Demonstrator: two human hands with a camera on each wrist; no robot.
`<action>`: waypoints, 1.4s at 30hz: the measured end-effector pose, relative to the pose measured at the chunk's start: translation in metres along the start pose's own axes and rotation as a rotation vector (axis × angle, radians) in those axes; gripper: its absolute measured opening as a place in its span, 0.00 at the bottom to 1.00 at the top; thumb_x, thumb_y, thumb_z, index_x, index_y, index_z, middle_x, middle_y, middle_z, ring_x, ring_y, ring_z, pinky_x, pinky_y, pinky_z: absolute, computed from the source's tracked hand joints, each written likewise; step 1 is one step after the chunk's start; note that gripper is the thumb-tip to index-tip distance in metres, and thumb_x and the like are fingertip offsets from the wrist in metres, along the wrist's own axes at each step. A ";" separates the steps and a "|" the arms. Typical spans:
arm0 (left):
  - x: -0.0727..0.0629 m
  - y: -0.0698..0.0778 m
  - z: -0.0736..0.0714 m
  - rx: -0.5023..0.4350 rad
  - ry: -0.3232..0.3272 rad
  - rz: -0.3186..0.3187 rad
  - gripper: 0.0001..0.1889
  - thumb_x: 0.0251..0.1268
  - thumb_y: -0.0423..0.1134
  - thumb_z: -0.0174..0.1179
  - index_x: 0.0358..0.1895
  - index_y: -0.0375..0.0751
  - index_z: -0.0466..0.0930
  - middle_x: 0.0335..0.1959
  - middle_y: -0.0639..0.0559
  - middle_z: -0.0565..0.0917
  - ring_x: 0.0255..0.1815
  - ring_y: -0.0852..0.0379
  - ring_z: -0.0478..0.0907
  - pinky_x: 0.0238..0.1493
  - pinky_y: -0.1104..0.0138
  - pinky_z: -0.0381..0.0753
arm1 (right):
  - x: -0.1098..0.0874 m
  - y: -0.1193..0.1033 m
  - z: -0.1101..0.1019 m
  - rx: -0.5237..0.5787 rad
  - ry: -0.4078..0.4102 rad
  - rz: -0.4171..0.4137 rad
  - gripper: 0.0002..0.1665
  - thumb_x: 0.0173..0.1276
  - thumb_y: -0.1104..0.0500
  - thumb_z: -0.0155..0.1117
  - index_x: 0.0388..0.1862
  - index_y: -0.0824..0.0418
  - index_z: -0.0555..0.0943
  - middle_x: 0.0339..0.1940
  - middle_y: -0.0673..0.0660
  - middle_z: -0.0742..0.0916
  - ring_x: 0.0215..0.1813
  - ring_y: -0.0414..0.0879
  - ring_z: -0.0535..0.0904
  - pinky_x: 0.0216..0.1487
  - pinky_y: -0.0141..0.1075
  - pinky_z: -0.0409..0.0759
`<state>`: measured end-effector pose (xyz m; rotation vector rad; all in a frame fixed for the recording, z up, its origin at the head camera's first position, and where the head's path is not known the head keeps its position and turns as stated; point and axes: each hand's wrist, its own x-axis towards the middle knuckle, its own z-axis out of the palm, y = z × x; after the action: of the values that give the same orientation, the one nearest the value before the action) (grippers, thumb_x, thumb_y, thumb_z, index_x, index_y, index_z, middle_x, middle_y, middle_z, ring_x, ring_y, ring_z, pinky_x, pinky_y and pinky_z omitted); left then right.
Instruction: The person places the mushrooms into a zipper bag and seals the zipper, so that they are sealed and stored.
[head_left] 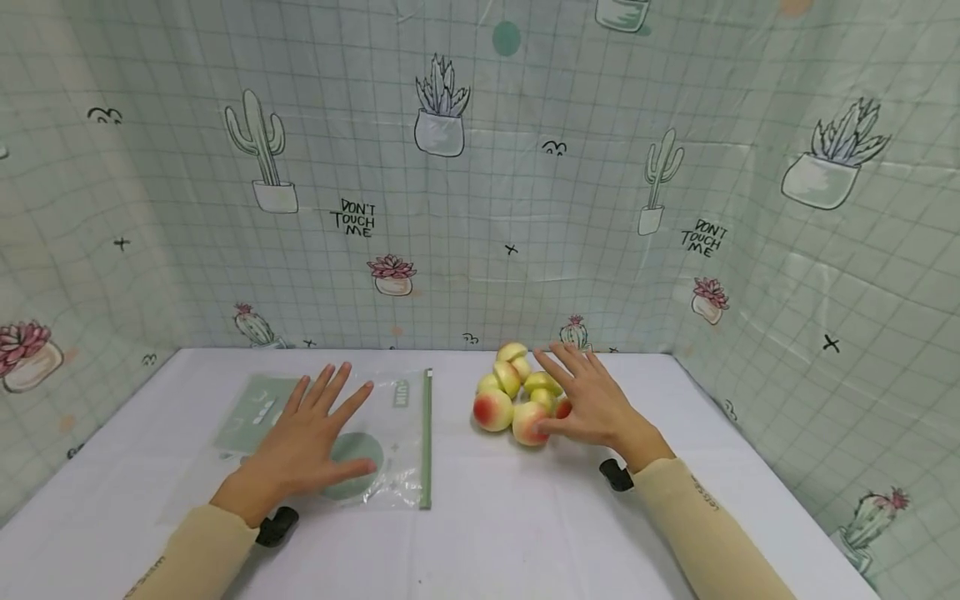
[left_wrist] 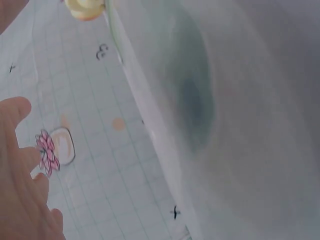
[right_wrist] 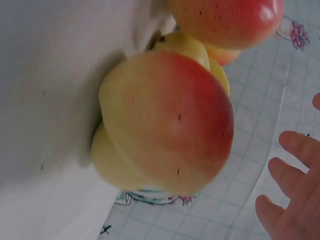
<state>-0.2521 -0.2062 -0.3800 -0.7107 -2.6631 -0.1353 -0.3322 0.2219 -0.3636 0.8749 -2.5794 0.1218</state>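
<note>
On the left of the white table lies a clear zip bag (head_left: 401, 479) with green print and a green zip edge. Spread fingers mark my left hand (head_left: 307, 437), which is over the bag; whether it touches the plastic I cannot tell. A cluster of fruit sits right of centre: red-and-yellow peaches (head_left: 492, 411) in front, smaller yellow fruit pieces (head_left: 507, 379) behind. Beside and partly over the cluster is my right hand (head_left: 588, 404), fingers extended, hiding some of the fruit. In the right wrist view a peach (right_wrist: 170, 120) looms large, apart from the fingers.
A white cloth covers the table (head_left: 480, 533). Behind it and on both sides hangs a grid-patterned curtain (head_left: 465, 200) printed with potted cacti. Black wrist cameras (head_left: 617, 475) are worn on both wrists, under the beige sleeves (head_left: 705, 525).
</note>
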 end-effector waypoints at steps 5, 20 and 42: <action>0.007 0.008 0.008 -0.037 -0.011 0.015 0.52 0.51 0.75 0.54 0.76 0.50 0.53 0.77 0.41 0.43 0.76 0.39 0.40 0.70 0.43 0.38 | 0.007 -0.009 0.007 0.069 0.010 -0.037 0.64 0.46 0.19 0.60 0.77 0.47 0.55 0.73 0.60 0.64 0.74 0.56 0.55 0.71 0.54 0.49; 0.029 0.024 0.016 -0.072 -0.036 0.030 0.51 0.51 0.74 0.55 0.75 0.49 0.55 0.76 0.39 0.47 0.76 0.40 0.42 0.70 0.45 0.43 | 0.031 -0.056 0.017 0.176 -0.068 -0.060 0.63 0.45 0.15 0.54 0.77 0.38 0.51 0.76 0.53 0.60 0.73 0.57 0.58 0.69 0.54 0.56; 0.040 0.023 0.024 -0.147 -0.160 -0.029 0.55 0.46 0.71 0.63 0.76 0.50 0.53 0.77 0.39 0.45 0.76 0.39 0.38 0.69 0.42 0.44 | 0.053 -0.088 0.034 0.187 -0.160 -0.095 0.63 0.44 0.14 0.50 0.77 0.38 0.51 0.75 0.52 0.62 0.73 0.50 0.58 0.69 0.47 0.58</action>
<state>-0.2809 -0.1629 -0.3868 -0.7573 -2.8395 -0.2968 -0.3295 0.1151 -0.3771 1.1141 -2.7002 0.2797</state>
